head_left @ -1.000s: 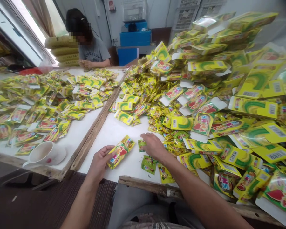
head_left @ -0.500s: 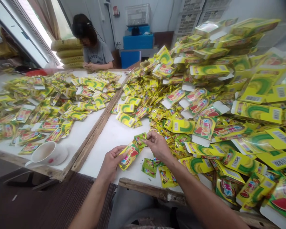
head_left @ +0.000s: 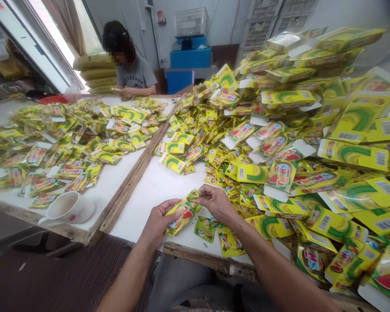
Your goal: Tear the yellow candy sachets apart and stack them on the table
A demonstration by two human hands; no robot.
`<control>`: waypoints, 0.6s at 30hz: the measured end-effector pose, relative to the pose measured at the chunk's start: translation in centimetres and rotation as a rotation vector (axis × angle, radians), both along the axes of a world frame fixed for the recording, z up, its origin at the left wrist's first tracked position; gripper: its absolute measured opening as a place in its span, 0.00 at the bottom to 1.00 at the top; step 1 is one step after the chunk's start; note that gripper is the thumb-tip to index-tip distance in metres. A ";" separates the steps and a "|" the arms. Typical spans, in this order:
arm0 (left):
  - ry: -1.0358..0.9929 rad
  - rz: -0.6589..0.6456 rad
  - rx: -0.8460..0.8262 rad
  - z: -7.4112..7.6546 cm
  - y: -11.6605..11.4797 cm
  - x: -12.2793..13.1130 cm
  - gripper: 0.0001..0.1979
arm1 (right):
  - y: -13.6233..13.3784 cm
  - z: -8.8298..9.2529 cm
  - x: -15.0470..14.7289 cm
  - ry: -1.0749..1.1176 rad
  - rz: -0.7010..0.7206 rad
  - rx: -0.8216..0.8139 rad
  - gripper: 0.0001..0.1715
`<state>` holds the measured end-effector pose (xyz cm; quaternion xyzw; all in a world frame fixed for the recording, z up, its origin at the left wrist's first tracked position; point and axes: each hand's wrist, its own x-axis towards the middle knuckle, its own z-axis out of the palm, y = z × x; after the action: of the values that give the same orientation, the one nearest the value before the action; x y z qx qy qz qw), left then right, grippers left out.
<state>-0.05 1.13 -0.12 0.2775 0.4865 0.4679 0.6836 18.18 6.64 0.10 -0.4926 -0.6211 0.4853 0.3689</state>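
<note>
My left hand [head_left: 157, 222] is closed around a yellow-green box [head_left: 182, 214] with red fruit print, held just above the white table [head_left: 156, 184]. My right hand [head_left: 216, 201] pinches a small green sachet [head_left: 194, 194] against the box's upper end. A few loose sachets [head_left: 204, 227] lie on the table under my right wrist. A big heap of the same yellow boxes [head_left: 295, 130] fills the table to the right.
A second white table [head_left: 112, 177] at the left carries more scattered boxes and a white cup on a saucer [head_left: 65, 207] near its front edge. Another person [head_left: 131, 71] sits at its far end. Blue crates [head_left: 190, 58] stand by the back wall.
My right hand picked a sachet off the table and brought it up to the end of the box. My left hand lifted the box slightly and shifted right.
</note>
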 end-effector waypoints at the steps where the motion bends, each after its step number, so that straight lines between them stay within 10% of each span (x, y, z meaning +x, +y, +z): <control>1: -0.011 0.014 0.007 0.0 0.0 0.1 0.23 | -0.1 0.1 0.0 -0.043 -0.036 0.037 0.13; 18: -0.031 0.105 0.023 0.8 1.0 1.3 0.21 | -1.5 1.2 -0.6 -0.173 -0.097 0.212 0.04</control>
<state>1.30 2.14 0.64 0.2521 0.4842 0.5130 0.6624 17.61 5.18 1.33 -0.5204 -0.6738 0.3544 0.3869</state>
